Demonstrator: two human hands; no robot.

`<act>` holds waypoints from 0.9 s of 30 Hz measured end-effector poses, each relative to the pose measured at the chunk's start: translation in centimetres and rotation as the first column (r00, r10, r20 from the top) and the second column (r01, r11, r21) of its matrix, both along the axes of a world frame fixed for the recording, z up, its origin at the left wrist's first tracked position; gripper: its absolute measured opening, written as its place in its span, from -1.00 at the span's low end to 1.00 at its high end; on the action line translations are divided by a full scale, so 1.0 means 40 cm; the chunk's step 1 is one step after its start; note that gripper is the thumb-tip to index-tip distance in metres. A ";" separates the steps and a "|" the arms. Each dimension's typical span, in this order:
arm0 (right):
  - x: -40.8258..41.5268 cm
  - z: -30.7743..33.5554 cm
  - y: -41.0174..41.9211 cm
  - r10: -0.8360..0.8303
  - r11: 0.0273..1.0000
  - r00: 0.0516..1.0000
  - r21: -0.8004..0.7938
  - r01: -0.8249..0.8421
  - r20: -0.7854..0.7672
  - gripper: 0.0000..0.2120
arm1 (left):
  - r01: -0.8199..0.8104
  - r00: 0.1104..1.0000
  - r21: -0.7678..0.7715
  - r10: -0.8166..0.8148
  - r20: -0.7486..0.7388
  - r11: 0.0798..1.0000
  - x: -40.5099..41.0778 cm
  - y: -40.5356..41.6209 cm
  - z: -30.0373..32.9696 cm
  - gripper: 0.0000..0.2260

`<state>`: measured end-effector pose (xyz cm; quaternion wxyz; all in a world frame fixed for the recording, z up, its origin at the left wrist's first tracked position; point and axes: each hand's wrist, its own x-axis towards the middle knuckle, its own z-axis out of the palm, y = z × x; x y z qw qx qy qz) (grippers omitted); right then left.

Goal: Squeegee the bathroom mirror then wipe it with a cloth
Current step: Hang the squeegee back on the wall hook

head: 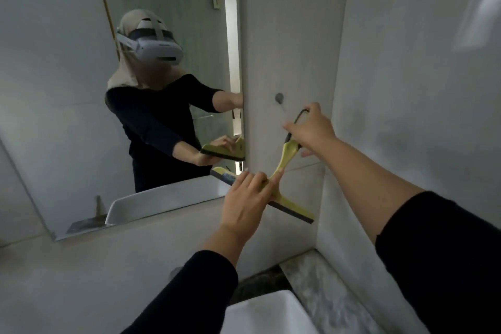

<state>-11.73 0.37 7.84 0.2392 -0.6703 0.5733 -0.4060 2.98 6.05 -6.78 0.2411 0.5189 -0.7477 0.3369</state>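
A yellow-green squeegee [284, 160] with a black rubber blade and a black loop at its handle end sits against the white wall just right of the mirror [67, 89]. My right hand [311, 127] grips the upper handle near the loop, below a round wall hook [279, 97]. My left hand [249, 198] rests on the squeegee's head, fingers over the neck. The blade runs from the mirror's lower right corner down to the right. No cloth is in view.
A white basin [271, 312] sits below at the bottom edge, with a marbled counter [320, 279] to its right. A white wall pillar [292, 35] borders the mirror; another wall [420, 89] stands at the right. The mirror reflects a person wearing a headset.
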 end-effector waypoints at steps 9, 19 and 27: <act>0.073 -0.029 -0.129 0.006 0.982 0.997 -0.187 0.008 0.075 -0.50 | -0.103 0.985 0.114 0.117 -0.130 0.988 -0.081 -0.139 -0.032 -0.29; 0.090 -0.062 -0.185 0.003 0.970 1.000 -0.241 -0.006 -0.013 -0.40 | -0.071 0.953 0.198 0.124 -0.275 0.978 -0.085 -0.189 -0.037 -0.23; 0.152 -0.094 -0.031 -0.044 0.970 0.923 -0.238 -0.052 -0.382 -0.54 | -0.046 0.933 0.285 0.144 -0.331 0.957 0.056 -0.027 0.040 -0.68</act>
